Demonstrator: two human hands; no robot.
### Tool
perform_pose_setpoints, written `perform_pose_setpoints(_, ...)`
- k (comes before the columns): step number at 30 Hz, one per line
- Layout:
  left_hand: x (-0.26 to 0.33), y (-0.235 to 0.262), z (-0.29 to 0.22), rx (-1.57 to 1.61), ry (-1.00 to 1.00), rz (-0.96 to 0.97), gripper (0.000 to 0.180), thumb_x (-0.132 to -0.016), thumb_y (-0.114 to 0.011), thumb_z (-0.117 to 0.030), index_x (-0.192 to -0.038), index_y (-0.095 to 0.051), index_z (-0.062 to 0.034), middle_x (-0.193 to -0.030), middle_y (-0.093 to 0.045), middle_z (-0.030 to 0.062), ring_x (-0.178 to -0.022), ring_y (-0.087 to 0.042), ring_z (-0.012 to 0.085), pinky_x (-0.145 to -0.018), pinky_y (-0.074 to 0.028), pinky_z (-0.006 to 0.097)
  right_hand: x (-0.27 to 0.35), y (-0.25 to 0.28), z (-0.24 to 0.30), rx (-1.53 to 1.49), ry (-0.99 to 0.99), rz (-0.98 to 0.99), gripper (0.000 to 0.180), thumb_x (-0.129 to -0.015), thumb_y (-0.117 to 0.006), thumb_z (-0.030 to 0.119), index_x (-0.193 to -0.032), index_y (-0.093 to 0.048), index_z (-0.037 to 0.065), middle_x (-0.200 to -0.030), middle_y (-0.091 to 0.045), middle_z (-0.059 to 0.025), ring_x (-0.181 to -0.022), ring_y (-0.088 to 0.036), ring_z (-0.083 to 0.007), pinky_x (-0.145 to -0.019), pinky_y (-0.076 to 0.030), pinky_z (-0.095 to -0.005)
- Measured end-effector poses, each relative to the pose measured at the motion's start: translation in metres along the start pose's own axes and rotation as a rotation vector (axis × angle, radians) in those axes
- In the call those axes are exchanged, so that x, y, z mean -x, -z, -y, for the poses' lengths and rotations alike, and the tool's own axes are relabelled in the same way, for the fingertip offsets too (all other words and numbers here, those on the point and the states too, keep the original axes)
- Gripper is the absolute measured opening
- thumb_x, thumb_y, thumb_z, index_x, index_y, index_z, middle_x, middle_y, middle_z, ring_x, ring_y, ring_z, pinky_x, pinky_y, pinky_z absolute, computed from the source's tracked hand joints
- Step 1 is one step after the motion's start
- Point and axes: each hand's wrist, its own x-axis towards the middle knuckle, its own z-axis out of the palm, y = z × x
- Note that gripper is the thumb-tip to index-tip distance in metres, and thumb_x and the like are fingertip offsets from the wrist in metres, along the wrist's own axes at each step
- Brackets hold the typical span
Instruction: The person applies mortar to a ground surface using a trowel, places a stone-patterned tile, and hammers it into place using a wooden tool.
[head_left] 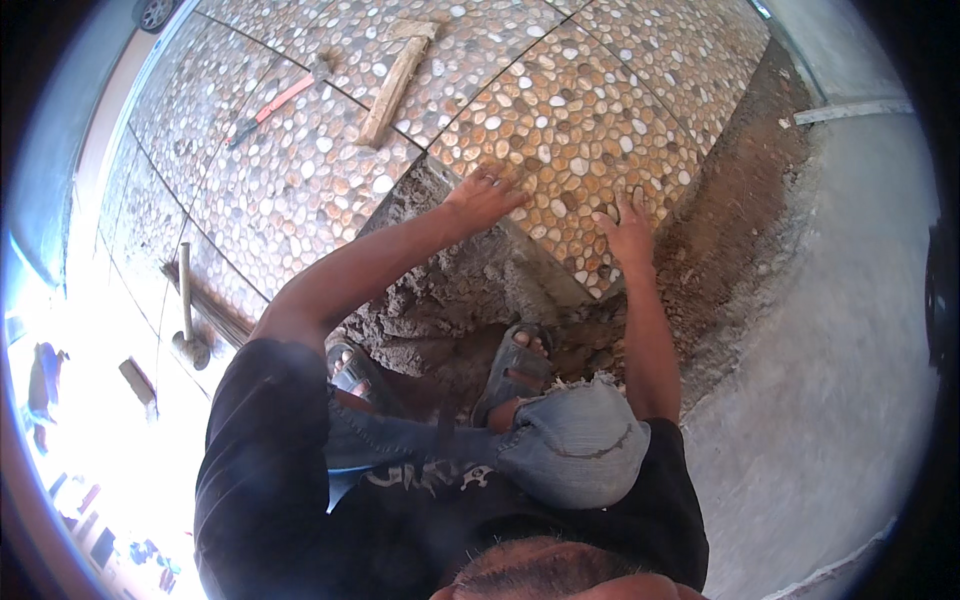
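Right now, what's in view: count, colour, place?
Near tile: 1, tan, upper centre
Other tiles: several, mottled, beyond it
Wooden tool: 1, brown, top centre
Hammer: 1, red handle, upper left
Mallet: 1, pale handle, left
Block: 1, brown, far left
Mortar: patch, grey, centre
Soil: strip, brown, right
Smooth surface: 1, grey, right
Wheel: 1, dark, top left
Clutter: uncountable, mixed, lower left
Shirt: 1, black, bottom
Jeans: 1, blue, bottom
Sandals: 2, dark, lower centre
Left hand: 1, bare, tile edge
Right hand: 1, bare, on tile
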Motion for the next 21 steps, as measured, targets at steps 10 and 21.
perform_pose_setpoints(10,-0.083,0.034,0.019,0.21,0.185,0.008,0.063,-0.083,-0.065,-0.033,-0.14,-0.038,-0.0249,-0.15,-0.027,0.0171,-0.137,-0.027,0.0411,-0.109,-0.028,0.054,0.001,0.005,0.005,-0.023,-0.015,-0.022,0.076,-0.08,-0.067,0.05,-0.142,-0.04,0.016,-0.153,-0.019,-0.0179,-0.14,-0.021,-0.0379,-0.11,-0.028,-0.0506)
perform_pose_setpoints(21,-0.126,0.054,0.02,0.252,0.345,0.092,0.078,-0.076,-0.074,-0.035,-0.142,-0.034,-0.0317,-0.152,-0.018,0.0214,-0.133,-0.021,0.0571,-0.107,-0.026,0.062,0.0,0.011,0.006,-0.067,-0.028,-0.022,0.075,-0.08,-0.067,0.046,-0.142,-0.04,0.013,-0.152,-0.023,-0.0191,-0.139,-0.021,-0.0403,-0.111,-0.024,-0.0509)
